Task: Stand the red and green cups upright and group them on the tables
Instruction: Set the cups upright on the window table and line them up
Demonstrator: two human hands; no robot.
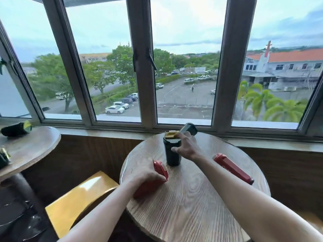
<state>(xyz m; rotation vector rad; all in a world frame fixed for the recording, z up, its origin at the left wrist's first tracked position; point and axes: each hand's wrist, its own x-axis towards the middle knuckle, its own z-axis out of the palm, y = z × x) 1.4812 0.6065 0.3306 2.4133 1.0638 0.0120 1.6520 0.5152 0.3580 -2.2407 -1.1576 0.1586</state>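
left grip (146,179) covers red cup (161,169) body.

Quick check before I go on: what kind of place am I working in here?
Probably an upper-floor cafe or lounge: small round wooden tables stand along a wide window wall above a car park, with a yellow wooden chair alongside.
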